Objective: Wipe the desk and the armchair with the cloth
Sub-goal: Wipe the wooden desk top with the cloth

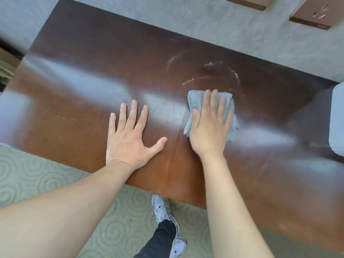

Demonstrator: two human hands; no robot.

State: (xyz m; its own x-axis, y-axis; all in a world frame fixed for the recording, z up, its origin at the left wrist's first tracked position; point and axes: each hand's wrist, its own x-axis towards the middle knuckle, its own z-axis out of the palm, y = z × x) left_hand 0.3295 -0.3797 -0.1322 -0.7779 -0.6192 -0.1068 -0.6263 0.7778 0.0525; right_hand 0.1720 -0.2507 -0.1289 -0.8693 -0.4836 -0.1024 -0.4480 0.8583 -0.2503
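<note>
Your right hand (210, 125) presses the cloth (193, 101) flat on the bench (74, 71), just near the white smears (212, 64); your left hand (130, 138) rests spread, empty.

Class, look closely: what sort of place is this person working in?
Probably a hotel room or office: a glossy brown wooden desk against a grey wall, brown wall sockets above it, and pale swirl-patterned carpet underfoot.

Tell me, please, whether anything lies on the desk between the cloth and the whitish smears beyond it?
Nothing visible does. The right hand presses the cloth flat on the desk, and only bare wood separates it from the smears.
</note>
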